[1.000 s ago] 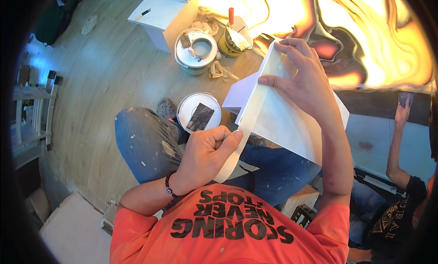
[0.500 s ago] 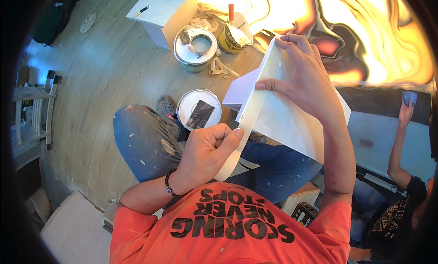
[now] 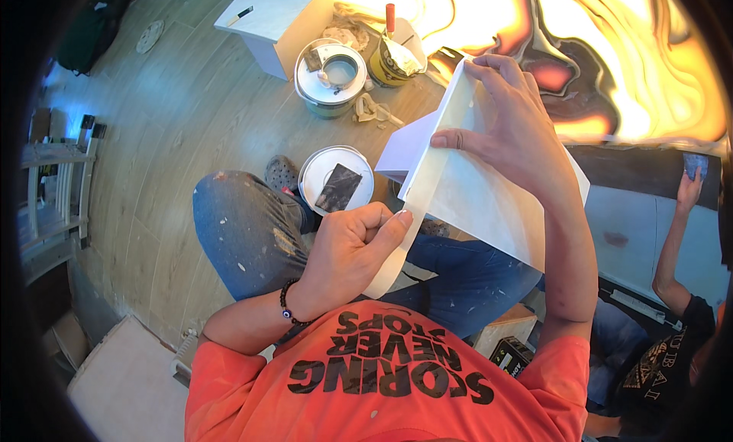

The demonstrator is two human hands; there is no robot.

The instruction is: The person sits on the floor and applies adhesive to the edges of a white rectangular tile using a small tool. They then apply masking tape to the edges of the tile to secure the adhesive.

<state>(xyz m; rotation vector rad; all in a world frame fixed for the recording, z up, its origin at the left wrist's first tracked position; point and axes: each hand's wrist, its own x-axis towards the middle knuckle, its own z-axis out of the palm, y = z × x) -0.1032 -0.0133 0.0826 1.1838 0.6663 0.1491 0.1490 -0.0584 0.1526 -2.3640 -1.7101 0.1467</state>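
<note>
My left hand (image 3: 347, 247) pinches a cream strip of what looks like masking tape (image 3: 391, 262) between thumb and bent forefinger. Its loose end curls down below my fist, over my lap. The strip's upper part runs along the long edge of a white panel (image 3: 485, 209), tilted above my knees. My right hand (image 3: 513, 125) spans the panel's upper part, its fingertips at the top corner and its thumb pressed on the strip near the edge. Behind that edge juts another white board-like piece (image 3: 397, 148); how it joins the panel is hidden.
Beyond my knee stands a white-lidded bucket (image 3: 309, 178) bearing a dark flat piece. Farther off are a second bucket (image 3: 317, 87), a yellow-black tub (image 3: 387, 66) and a white box-like piece (image 3: 263, 14). A glowing marbled panel (image 3: 611, 68) rises far right. At right, a co-worker's hand (image 3: 689, 188) holds a blue pad.
The view has shifted slightly. My hands keep the same hold on strip and panel. The co-worker's hand with the pad has moved a little to the right.
</note>
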